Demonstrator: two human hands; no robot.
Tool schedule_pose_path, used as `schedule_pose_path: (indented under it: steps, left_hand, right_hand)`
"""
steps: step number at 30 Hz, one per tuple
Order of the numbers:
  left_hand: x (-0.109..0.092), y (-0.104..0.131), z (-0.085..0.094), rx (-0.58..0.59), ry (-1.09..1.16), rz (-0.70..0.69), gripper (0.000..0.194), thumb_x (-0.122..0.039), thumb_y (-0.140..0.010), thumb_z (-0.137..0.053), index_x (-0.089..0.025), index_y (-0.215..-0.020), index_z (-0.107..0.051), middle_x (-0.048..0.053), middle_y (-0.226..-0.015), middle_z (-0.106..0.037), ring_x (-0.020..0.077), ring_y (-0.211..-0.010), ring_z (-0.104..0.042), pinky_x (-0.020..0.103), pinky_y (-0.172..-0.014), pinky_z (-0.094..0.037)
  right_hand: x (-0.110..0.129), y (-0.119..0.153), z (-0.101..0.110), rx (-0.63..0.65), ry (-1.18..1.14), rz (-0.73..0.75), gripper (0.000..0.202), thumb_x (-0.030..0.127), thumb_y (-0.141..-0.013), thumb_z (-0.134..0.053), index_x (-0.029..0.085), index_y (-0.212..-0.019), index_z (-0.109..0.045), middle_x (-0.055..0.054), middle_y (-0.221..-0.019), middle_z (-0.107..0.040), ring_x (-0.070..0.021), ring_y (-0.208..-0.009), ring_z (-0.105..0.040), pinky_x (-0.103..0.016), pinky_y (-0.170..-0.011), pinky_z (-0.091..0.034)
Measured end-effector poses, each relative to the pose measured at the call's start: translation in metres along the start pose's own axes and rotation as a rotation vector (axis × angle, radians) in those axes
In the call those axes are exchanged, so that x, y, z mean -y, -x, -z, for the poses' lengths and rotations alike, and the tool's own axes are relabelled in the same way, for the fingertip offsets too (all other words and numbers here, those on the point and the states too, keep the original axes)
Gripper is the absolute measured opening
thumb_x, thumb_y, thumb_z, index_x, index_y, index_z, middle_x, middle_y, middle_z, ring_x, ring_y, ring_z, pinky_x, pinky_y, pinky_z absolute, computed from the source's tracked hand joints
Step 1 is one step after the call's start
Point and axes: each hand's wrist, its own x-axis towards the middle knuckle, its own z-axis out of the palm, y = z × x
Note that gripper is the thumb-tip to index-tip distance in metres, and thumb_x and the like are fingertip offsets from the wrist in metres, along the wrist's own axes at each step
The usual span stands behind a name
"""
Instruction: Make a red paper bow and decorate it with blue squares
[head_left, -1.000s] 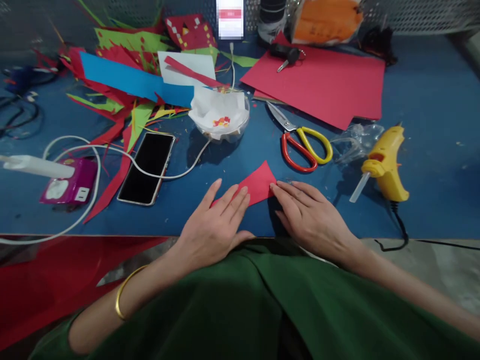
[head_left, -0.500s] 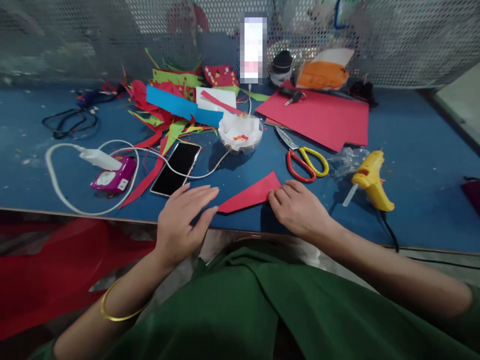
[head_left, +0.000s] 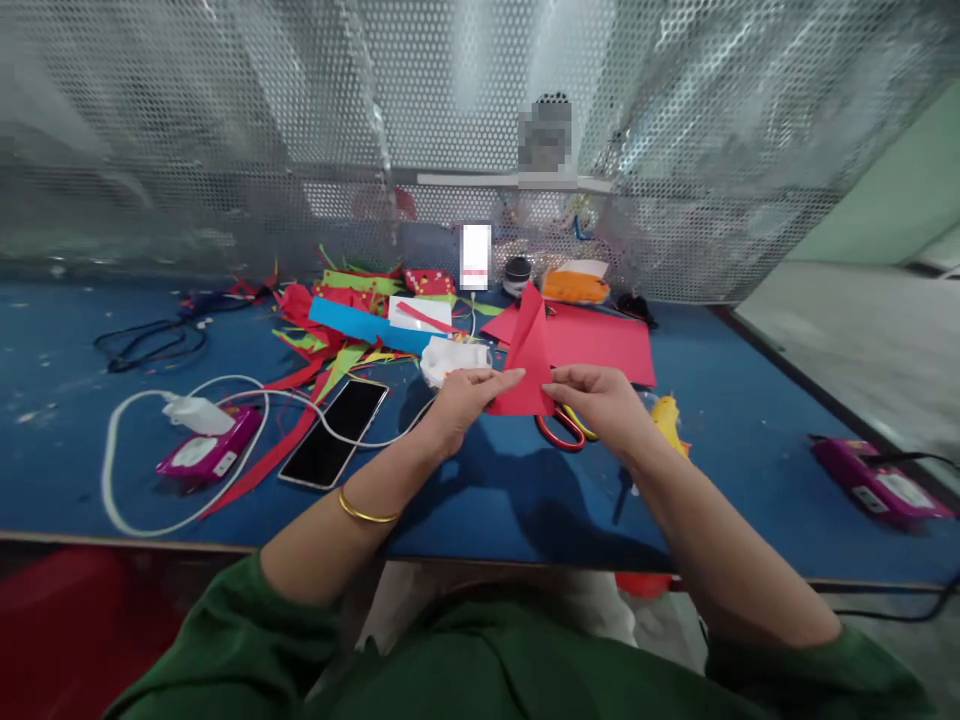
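Observation:
A folded piece of red paper [head_left: 529,365] is held up above the blue table, its narrow tip pointing away from me. My left hand [head_left: 469,400] pinches its lower left edge, thumb on the near face. On the opposite edge, my right hand [head_left: 596,395] grips it between thumb and fingers. Behind and below the paper lie scissors [head_left: 562,432] with red and yellow handles, partly hidden. A small bowl lined with white paper [head_left: 450,358] stands just beyond my left hand. Past my right wrist shows part of a yellow glue gun [head_left: 667,420].
A black-screened phone [head_left: 335,435], a white cable and a purple power strip [head_left: 210,440] lie at left. Coloured paper scraps [head_left: 337,330] are heaped behind them. A red sheet [head_left: 600,345] lies at back right. Another purple power strip [head_left: 877,480] is at far right.
The red paper has been lifted off the table and turned upright. My left hand, open before, has moved right and taken hold of it. The view has tilted up.

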Motion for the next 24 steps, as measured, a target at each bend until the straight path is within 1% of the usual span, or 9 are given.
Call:
schedule_pose_path:
  steps: [3, 5, 7, 11, 14, 17, 19, 21, 24]
  left_hand:
    - [0.006, -0.005, -0.002, 0.015, 0.130, 0.074, 0.029, -0.045, -0.071, -0.080, -0.017, -0.068, -0.073, 0.003, -0.066, -0.069, 0.0142, -0.062, -0.061, 0.029, -0.063, -0.051]
    - [0.010, -0.005, 0.000, -0.005, 0.181, 0.116, 0.028, -0.042, -0.069, -0.082, -0.017, -0.064, -0.072, 0.004, -0.064, -0.068, 0.0155, -0.064, -0.061, 0.030, -0.064, -0.051]
    - [0.014, -0.005, 0.002, -0.029, 0.177, 0.148, 0.030, -0.044, -0.069, -0.081, -0.017, -0.062, -0.070, 0.005, -0.061, -0.067, 0.0165, -0.062, -0.060, 0.031, -0.062, -0.050]
    - [0.019, -0.004, 0.005, -0.036, 0.174, 0.205, 0.032, -0.044, -0.066, -0.083, -0.017, -0.060, -0.068, 0.002, -0.057, -0.063, 0.0121, -0.053, -0.054, 0.027, -0.055, -0.043]
    - [0.020, -0.004, 0.005, -0.031, 0.204, 0.206, 0.037, -0.052, -0.073, -0.076, -0.018, -0.062, -0.068, 0.002, -0.059, -0.065, 0.0115, -0.051, -0.057, 0.026, -0.052, -0.040]
    - [0.019, -0.003, 0.006, -0.004, 0.291, 0.232, 0.054, -0.065, -0.085, -0.055, -0.017, -0.068, -0.072, 0.008, -0.069, -0.072, 0.0143, -0.054, -0.063, 0.027, -0.052, -0.042]
    - [0.018, -0.003, 0.007, 0.024, 0.334, 0.262, 0.064, -0.071, -0.087, -0.045, -0.016, -0.071, -0.074, 0.011, -0.076, -0.076, 0.0152, -0.057, -0.066, 0.026, -0.053, -0.043]
    - [0.017, -0.003, 0.007, 0.038, 0.348, 0.278, 0.069, -0.075, -0.086, -0.042, -0.015, -0.072, -0.074, 0.013, -0.080, -0.077, 0.0149, -0.058, -0.066, 0.025, -0.053, -0.043]
    - [0.016, -0.002, 0.006, 0.036, 0.347, 0.284, 0.069, -0.077, -0.083, -0.046, -0.015, -0.072, -0.073, 0.012, -0.080, -0.077, 0.0143, -0.058, -0.066, 0.024, -0.053, -0.042]
  right_hand:
    - [-0.008, -0.009, -0.001, -0.025, -0.025, 0.000, 0.032, 0.049, -0.064, -0.081, 0.019, -0.076, -0.074, -0.002, -0.070, -0.074, -0.0167, -0.065, -0.066, -0.030, -0.062, -0.052]
    - [-0.012, -0.010, -0.003, -0.032, -0.033, -0.013, 0.032, 0.050, -0.070, -0.077, 0.019, -0.078, -0.074, -0.003, -0.072, -0.074, -0.0160, -0.066, -0.065, -0.030, -0.063, -0.052]
    - [-0.014, -0.008, -0.005, -0.027, -0.038, -0.036, 0.033, 0.051, -0.074, -0.074, 0.019, -0.082, -0.074, -0.003, -0.072, -0.074, -0.0154, -0.065, -0.065, -0.030, -0.064, -0.052]
    - [-0.014, 0.000, -0.008, 0.012, -0.023, -0.077, 0.030, 0.042, -0.064, -0.083, 0.018, -0.080, -0.073, -0.002, -0.070, -0.073, -0.0146, -0.062, -0.063, -0.029, -0.061, -0.050]
    - [-0.014, 0.003, -0.009, -0.013, -0.010, -0.065, 0.025, 0.038, -0.065, -0.081, 0.018, -0.076, -0.070, -0.001, -0.065, -0.070, -0.0123, -0.056, -0.059, -0.027, -0.055, -0.046]
    - [-0.015, 0.003, -0.008, -0.067, -0.060, -0.057, 0.023, 0.038, -0.066, -0.079, 0.018, -0.074, -0.069, -0.001, -0.064, -0.070, -0.0125, -0.056, -0.060, -0.027, -0.055, -0.046]
    - [-0.016, 0.002, -0.008, -0.107, -0.098, -0.055, 0.022, 0.037, -0.064, -0.080, 0.019, -0.073, -0.070, 0.000, -0.063, -0.070, -0.0134, -0.057, -0.062, -0.028, -0.057, -0.049]
    - [-0.017, 0.002, -0.008, -0.138, -0.124, -0.050, 0.021, 0.036, -0.064, -0.080, 0.019, -0.074, -0.071, 0.000, -0.063, -0.071, -0.0138, -0.058, -0.064, -0.028, -0.059, -0.050]
    - [-0.018, 0.002, -0.008, -0.172, -0.143, -0.044, 0.021, 0.034, -0.063, -0.081, 0.019, -0.074, -0.072, 0.000, -0.063, -0.071, -0.0134, -0.059, -0.064, -0.027, -0.059, -0.051]
